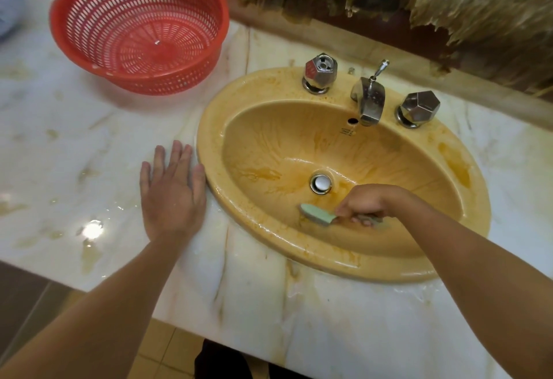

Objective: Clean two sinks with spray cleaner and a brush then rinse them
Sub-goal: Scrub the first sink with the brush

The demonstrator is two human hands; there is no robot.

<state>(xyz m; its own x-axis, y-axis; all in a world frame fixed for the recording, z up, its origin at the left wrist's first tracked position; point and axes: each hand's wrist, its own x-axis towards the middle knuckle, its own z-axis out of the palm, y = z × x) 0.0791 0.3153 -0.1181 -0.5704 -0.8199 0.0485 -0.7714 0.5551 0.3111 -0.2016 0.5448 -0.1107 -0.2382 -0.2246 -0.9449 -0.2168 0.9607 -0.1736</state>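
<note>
Right grip curls round the brush, bristles on the sink; left grip lies flat, holding nothing, on the wet counter and may slide if leaned on.

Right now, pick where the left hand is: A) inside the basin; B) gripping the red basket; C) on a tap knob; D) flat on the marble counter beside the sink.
D: the left hand lies flat, fingers straight, on the counter just left of the sink rim.
</note>
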